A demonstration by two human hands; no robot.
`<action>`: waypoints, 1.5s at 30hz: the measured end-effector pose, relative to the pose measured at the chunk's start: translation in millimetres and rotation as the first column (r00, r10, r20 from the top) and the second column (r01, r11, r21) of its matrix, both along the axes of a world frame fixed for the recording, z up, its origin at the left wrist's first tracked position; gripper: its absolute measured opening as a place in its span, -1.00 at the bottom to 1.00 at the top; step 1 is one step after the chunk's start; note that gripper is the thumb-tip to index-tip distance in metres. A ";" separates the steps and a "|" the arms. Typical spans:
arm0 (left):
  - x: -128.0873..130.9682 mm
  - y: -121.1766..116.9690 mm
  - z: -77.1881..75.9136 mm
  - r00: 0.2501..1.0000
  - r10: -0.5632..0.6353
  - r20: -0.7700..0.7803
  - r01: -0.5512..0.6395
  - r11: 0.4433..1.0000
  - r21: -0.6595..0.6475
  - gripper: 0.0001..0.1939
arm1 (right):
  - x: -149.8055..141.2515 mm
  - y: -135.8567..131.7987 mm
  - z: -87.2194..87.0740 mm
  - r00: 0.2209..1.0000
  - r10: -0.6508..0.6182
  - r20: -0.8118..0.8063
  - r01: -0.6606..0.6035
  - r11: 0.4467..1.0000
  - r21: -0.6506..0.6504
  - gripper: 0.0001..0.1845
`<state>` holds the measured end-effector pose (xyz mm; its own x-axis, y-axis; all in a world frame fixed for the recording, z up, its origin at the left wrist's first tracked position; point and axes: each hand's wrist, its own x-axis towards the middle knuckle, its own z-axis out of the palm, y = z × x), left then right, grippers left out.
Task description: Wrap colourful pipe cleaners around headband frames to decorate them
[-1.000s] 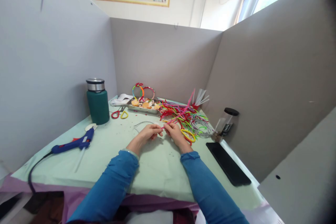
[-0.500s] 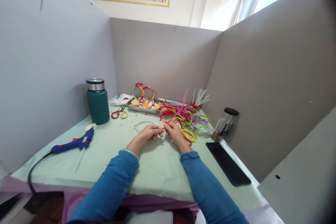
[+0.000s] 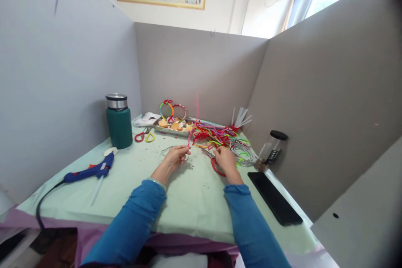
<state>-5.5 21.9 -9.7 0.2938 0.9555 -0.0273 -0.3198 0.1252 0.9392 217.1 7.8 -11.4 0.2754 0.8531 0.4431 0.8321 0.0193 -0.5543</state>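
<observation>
From my end of the feed, the grey partitions (image 3: 201, 67) come first, boxing in the cloth-covered table (image 3: 194, 201), apparently to keep the work in one corner. At the back right sprawls the heap of fuzzy stems (image 3: 216, 133), close enough for an easy pick, with the metal tray (image 3: 171, 130) beside it, its rim holding loose bits together. The green bottle (image 3: 119, 127) stands upright at the left, well out of the elbows' way. The glue gun (image 3: 89, 172) lies left too, nozzle over a pale disc (image 3: 110, 151), probably there to catch drips. Now the hands: the left hand (image 3: 176, 157) pinches a pink stem (image 3: 190, 135) by its lower end, so the rest rises free and unsnagged, just in front of the tray. The right hand (image 3: 225, 158) is over the red-handled scissors (image 3: 216, 168), fingers bent at the handles; they hide the contact, so I can't tell whether it truly grips. Thinnest of all, a grey wire (image 3: 168, 148) curves beside the left hand, set down within reach, I'd judge.
</observation>
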 end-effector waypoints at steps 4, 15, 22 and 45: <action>-0.9 4.0 -2.5 0.993 0.101 0.056 -0.099 0.994 -0.037 -0.71 | 16.5 -5.9 3.0 0.979 0.040 0.198 0.036 0.931 -0.364 -0.73; -2.8 8.0 -2.9 0.969 0.235 0.078 -0.229 0.970 -0.080 -0.78 | 15.8 -6.1 6.9 0.988 0.138 -0.072 -0.151 0.962 -0.228 -0.64; -3.3 7.2 -2.1 0.962 0.250 0.109 -0.242 0.967 -0.083 -0.80 | 11.4 -7.1 9.9 0.611 0.240 -0.755 -0.483 0.868 -0.115 -0.55; -4.6 10.0 -3.9 0.951 0.278 0.137 -0.273 0.960 -0.054 -0.79 | -25.2 -11.2 -9.2 0.855 0.471 0.218 -0.491 0.870 0.048 -0.52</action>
<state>-10.1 31.9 -13.6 0.0222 0.9990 -0.0388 -0.4759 0.0447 0.8784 191.9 -3.4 -20.7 -0.2578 0.8061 0.5327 0.7945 0.4906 -0.3579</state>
